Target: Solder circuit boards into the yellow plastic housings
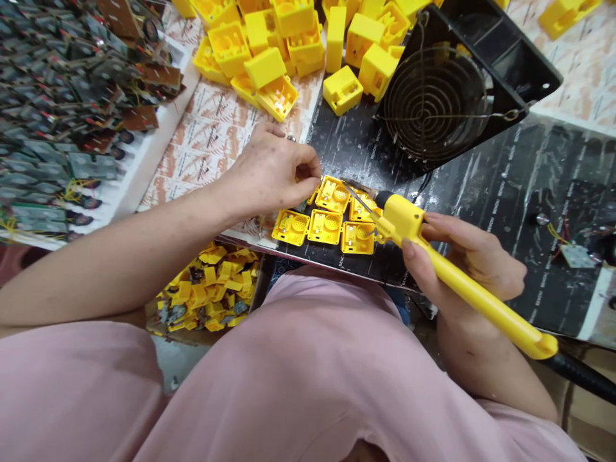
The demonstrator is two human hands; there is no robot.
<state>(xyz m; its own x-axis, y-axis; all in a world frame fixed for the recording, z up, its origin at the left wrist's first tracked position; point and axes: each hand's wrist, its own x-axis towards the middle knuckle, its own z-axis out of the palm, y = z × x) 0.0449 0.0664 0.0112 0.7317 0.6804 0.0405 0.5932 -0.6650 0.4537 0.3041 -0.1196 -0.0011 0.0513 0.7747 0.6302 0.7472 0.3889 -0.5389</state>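
Observation:
My right hand [462,260] is wrapped round a yellow soldering iron [462,276]. Its metal tip points left over a cluster of several open yellow plastic housings [327,218] near the front edge of the black mat [505,186]. My left hand [274,170] hovers just left of the cluster. Its thumb and forefinger are pinched together on something thin that I cannot make out, right beside the topmost housing.
A heap of yellow housings [289,45] lies at the back. A black fan with a wire guard [443,96] leans at the back right. Circuit boards with wires [62,109] fill a tray on the left. A box of yellow parts [212,289] sits below the table edge.

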